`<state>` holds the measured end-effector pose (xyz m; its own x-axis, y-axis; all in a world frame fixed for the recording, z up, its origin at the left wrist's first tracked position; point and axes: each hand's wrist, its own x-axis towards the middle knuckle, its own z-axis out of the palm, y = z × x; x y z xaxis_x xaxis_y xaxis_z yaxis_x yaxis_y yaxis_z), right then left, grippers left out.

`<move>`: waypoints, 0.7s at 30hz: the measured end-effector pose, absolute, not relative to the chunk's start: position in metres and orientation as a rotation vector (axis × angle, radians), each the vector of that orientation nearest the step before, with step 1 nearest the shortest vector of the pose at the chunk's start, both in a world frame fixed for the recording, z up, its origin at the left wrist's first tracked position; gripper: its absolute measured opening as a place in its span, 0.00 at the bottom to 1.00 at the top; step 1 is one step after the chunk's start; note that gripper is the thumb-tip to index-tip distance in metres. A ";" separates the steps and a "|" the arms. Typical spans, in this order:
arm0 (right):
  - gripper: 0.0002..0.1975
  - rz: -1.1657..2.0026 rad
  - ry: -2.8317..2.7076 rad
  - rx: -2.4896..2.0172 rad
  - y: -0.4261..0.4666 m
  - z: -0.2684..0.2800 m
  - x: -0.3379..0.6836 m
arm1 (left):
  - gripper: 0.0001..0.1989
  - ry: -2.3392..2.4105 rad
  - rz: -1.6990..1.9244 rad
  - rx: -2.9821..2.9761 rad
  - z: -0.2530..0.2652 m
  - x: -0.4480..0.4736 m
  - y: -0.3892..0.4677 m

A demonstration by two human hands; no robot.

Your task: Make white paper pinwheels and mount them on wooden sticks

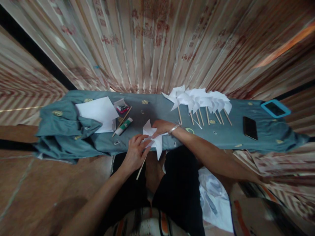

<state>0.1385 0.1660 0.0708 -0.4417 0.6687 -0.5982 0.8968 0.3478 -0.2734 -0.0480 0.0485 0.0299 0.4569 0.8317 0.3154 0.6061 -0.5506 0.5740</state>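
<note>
A white paper pinwheel (158, 147) is between my two hands at the front edge of the cloth-covered table (157, 105). My left hand (136, 150) grips it from the left, fingers closed at its middle. Below that hand a thin wooden stick (140, 171) slants down toward my lap; its upper end is hidden by the fingers. From the right, my right hand (162, 127), with a bracelet at the wrist, pinches the pinwheel near its centre. The fingertips cover what lies at the centre.
White paper sheets (95, 111) lie left, beside a small box of dark bits (122, 107), a loose stick (126, 113) and a green-and-white tube (123, 126). Several finished-looking pinwheels (199, 98) overlap along the back right. A phone (250, 127) and a blue-framed object (276, 108) lie farther right.
</note>
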 end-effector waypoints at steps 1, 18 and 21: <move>0.20 -0.814 2.240 1.358 0.166 0.070 0.139 | 0.15 1.233 0.865 2.262 0.033 -0.055 0.039; 0.18 -0.787 2.228 1.247 0.165 0.077 0.139 | 0.35 1.063 0.674 0.554 0.004 -0.042 0.001; 0.19 -0.769 2.248 1.177 0.167 0.076 0.139 | 0.33 1.060 0.693 0.509 0.002 -0.038 0.006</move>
<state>0.1394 0.1672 0.0763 -0.5116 0.5720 -0.6411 0.8449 0.4706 -0.2544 -0.0380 0.0056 0.0022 0.3152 0.7278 -0.6091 -0.2668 0.6839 0.6791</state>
